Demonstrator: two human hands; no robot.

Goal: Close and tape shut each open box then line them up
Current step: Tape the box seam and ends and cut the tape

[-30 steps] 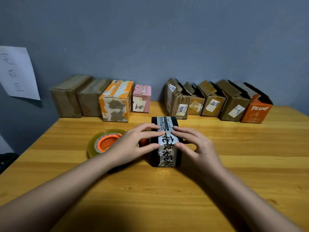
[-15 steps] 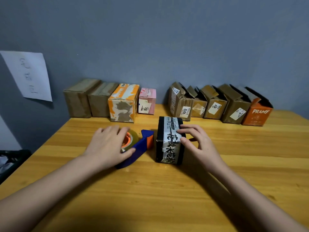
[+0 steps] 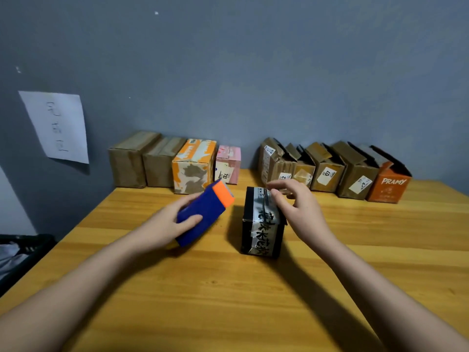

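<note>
We have the black box (image 3: 262, 222) near the middle of the table (image 3: 228, 301), flaps down, silver printed strip along its top. Long axis runs from the near edge toward the far edge, so the seam points away from us.

Left hand (image 3: 165, 222) grips the tape dispenser (image 3: 203, 214), blue body, orange nose, fingers wrapped round it; it looks raised off the wood, nose aimed at the far edge and slightly right. It sits just left of the box, not touching it, roughly parallel to the seam.

Right hand (image 3: 299, 212) is on the box's far right top corner, thumb and forefinger curled as if pinching something at the lid; tape end or flap edge, we cannot tell. Other fingers loosely bent.

Judgement: taping step about to start. Dispenser must shift right onto the lid, then run along the long axis; the left hand is the one that carries it, the right only steadies.

At the far edge against the wall: four closed boxes (image 3: 175, 163) on the left, five open boxes (image 3: 330, 168) on the right with flaps up, the last an orange box (image 3: 388, 185). Gap between groups sits behind the black box. A paper sheet (image 3: 57, 125) hangs on the wall at left.
</note>
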